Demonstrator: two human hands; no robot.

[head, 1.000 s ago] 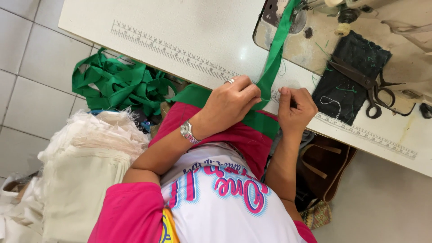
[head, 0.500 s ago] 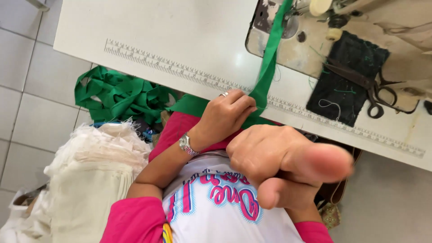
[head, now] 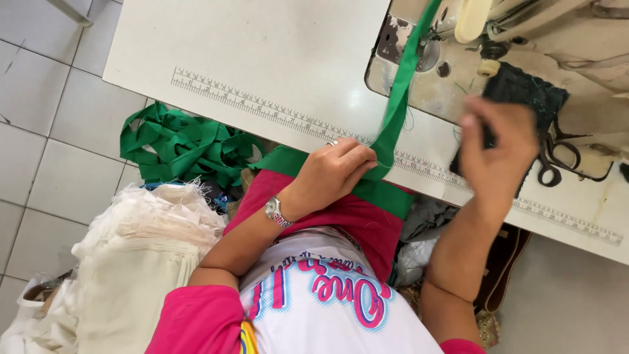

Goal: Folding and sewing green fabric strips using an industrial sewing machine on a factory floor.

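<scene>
My left hand is closed around the green fabric strip at the near edge of the white sewing table, fingers curled over the strip where it bends down toward my lap. From that grip the strip runs up across the table to the sewing machine, passing over the printed ruler along the table's front edge. My right hand is over the table to the right of the strip, fingers spread and loose, resting at the dark cloth pad beside the machine; it is blurred, and I cannot tell whether it grips anything. Black scissors lie just right of that hand. More green strip lies heaped below the table's front edge, left of my left hand, above a pile of cream cloth.
</scene>
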